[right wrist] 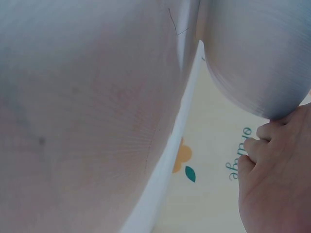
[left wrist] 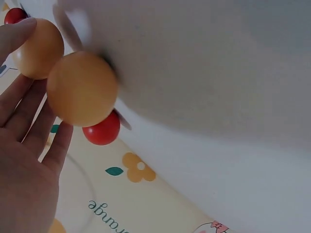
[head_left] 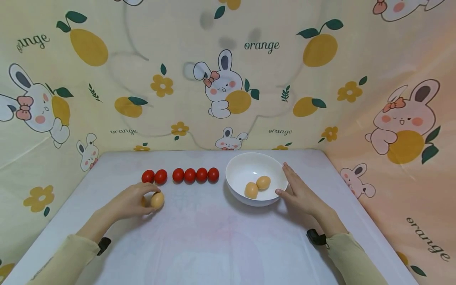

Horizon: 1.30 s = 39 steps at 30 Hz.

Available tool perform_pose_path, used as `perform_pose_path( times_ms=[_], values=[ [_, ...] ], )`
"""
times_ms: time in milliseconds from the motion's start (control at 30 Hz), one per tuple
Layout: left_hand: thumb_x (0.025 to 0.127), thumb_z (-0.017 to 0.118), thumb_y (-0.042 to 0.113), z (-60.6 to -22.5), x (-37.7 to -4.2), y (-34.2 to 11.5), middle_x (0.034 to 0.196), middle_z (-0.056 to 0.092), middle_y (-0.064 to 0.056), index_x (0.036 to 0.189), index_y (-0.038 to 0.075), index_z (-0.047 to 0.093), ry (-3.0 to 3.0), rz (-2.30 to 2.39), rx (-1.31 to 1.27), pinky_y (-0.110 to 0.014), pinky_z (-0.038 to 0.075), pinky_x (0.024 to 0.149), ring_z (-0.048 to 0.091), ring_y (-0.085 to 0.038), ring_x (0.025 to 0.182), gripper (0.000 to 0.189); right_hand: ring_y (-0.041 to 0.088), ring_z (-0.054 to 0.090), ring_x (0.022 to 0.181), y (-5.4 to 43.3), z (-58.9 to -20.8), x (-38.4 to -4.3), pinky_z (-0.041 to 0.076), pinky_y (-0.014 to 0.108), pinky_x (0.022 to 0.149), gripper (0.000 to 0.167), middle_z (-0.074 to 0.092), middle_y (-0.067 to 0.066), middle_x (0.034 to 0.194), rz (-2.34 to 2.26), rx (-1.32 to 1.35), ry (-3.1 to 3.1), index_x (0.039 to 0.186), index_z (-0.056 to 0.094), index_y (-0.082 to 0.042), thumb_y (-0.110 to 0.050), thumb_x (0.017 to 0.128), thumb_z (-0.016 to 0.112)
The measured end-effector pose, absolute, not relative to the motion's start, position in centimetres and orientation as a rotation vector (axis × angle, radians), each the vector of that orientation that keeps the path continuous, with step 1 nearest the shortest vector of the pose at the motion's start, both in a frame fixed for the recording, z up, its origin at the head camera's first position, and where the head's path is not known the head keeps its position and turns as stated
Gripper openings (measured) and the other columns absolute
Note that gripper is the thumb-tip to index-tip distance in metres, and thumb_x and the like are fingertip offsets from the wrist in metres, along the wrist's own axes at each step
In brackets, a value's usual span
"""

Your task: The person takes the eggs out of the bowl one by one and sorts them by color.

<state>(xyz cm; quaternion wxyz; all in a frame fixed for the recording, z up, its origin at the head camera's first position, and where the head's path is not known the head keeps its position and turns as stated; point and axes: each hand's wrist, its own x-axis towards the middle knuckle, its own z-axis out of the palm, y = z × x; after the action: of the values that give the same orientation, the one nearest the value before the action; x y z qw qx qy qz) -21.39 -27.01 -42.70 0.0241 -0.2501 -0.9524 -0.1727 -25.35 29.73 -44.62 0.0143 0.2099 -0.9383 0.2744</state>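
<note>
on the near-left part of the white table (head_left: pixel 199 245), seen from the head cam, the left hand (head_left: pixel 130 202) is curling its fingers round a tan egg (head_left: pixel 157 200) that seems to be sitting on the surface, just near of a row of six red tomatoes (head_left: pixel 189 175). the right hand (head_left: pixel 301 194) is lying fairly flat with straight fingers against the right side of the white bowl (head_left: pixel 242 168), which is already holding two eggs (head_left: pixel 257 186). my take: keep that right hand bracing the rim so the bowl isn't sliding, and lift the egg with a soft grip, not a squeeze.

from the left wrist cam, the fingers (left wrist: pixel 29 116) are cradling two egg-coloured rounds (left wrist: pixel 81 88), so i can't tell if it's one egg or two in the grip; a tomato (left wrist: pixel 102 130) is showing just behind. if it's two, i'd be cupping from underneath so they aren't knocking together.

from the right wrist cam, the fingertips (right wrist: pixel 265 141) are touching the bowl's outer wall (right wrist: pixel 257 58), lightly, which looks about right for steadying it.
</note>
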Motion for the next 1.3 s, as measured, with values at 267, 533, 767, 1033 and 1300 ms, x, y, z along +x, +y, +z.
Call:
perform_pose_path(
  times_ms=[267,533,767,1033,1300],
  values=[
    [0.076,0.093,0.02,-43.09,-21.31,-27.6,0.12,0.071,-0.007,0.122,0.01,0.072,-2.988,-0.55,-0.718,-0.055,0.057,0.094,0.064,-0.031,0.109,0.051,0.042,0.005,0.159,29.71,-44.62,-25.36,0.014,0.066,0.123,0.093,0.002,0.017,0.174,0.852,0.652,-2.917,0.166,0.007,-0.001,-0.038,0.103,0.065],
    [0.075,0.094,0.021,-43.19,-21.22,-27.85,0.117,0.071,-0.005,0.12,0.013,0.072,-3.0,-0.577,-0.7,-0.05,0.059,0.09,0.063,-0.024,0.102,0.051,0.043,0.006,0.158,29.67,-44.45,-25.29,0.014,0.066,0.123,0.093,0.003,0.016,0.174,0.864,0.648,-2.912,0.165,0.009,0.0,-0.038,0.102,0.065],
    [0.075,0.094,0.021,-43.14,-21.01,-27.87,0.116,0.07,-0.004,0.121,0.014,0.071,-3.006,-0.592,-0.698,-0.049,0.059,0.089,0.063,-0.023,0.101,0.051,0.043,0.005,0.159,29.68,-44.47,-25.29,0.013,0.066,0.124,0.093,0.002,0.016,0.174,0.869,0.644,-2.915,0.166,0.008,-0.001,-0.039,0.103,0.065],
    [0.075,0.094,0.021,-43.09,-20.79,-27.87,0.117,0.069,-0.005,0.122,0.013,0.071,-3.005,-0.609,-0.689,-0.049,0.059,0.088,0.063,-0.024,0.101,0.052,0.043,0.006,0.159,29.8,-44.62,-25.36,0.014,0.066,0.123,0.093,0.002,0.016,0.174,0.86,0.642,-2.916,0.166,0.008,-0.001,-0.04,0.103,0.064],
    [0.075,0.094,0.021,-43.14,-20.75,-27.85,0.122,0.07,-0.009,0.125,0.01,0.07,-2.999,-0.646,-0.701,-0.052,0.059,0.091,0.064,-0.027,0.105,0.056,0.042,0.005,0.159,29.86,-44.82,-25.4,0.014,0.066,0.123,0.093,0.001,0.015,0.174,0.858,0.632,-2.923,0.166,0.006,-0.004,-0.041,0.103,0.064]
  ],
)
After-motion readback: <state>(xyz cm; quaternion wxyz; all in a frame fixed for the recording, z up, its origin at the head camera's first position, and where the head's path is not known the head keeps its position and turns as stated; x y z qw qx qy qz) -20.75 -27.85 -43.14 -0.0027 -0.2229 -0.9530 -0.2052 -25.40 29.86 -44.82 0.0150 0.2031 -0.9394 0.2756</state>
